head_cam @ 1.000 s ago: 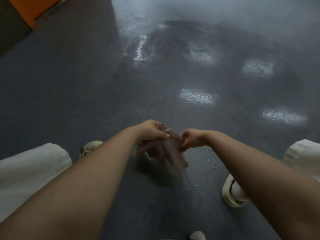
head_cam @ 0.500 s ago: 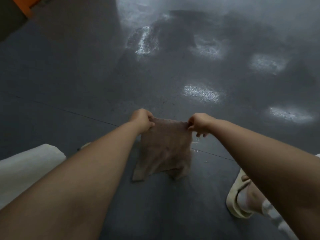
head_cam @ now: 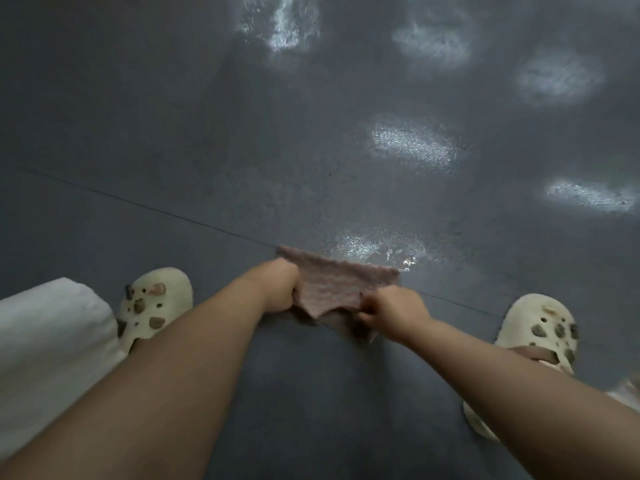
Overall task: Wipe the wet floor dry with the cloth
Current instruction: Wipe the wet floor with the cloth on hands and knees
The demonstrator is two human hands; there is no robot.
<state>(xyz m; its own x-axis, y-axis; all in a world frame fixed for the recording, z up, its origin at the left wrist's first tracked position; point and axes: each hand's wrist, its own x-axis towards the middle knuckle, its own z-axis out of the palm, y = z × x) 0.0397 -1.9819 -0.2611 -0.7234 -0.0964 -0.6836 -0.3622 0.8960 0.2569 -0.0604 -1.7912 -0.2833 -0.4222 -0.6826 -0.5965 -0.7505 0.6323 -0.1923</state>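
Note:
A pinkish-brown cloth (head_cam: 334, 284) is stretched low over the dark grey floor (head_cam: 173, 133), between my two hands. My left hand (head_cam: 280, 289) grips its left edge. My right hand (head_cam: 391, 311) pinches its right near corner. The cloth's far edge lies just short of a small wet patch (head_cam: 381, 249) with glinting drops. Whether the cloth touches the floor I cannot tell. More shiny wet patches (head_cam: 412, 145) spread further ahead and to the right.
My cream clogs stand on either side, the left one (head_cam: 156, 303) close to my left forearm and the right one (head_cam: 540, 330) at the right. A thin floor seam (head_cam: 138, 204) runs diagonally under the cloth. A white trouser leg (head_cam: 52, 341) fills the lower left.
The cloth went from bunched between my hands to spread open, then was lowered toward the floor. The view has tilted down and both clogs are now in sight.

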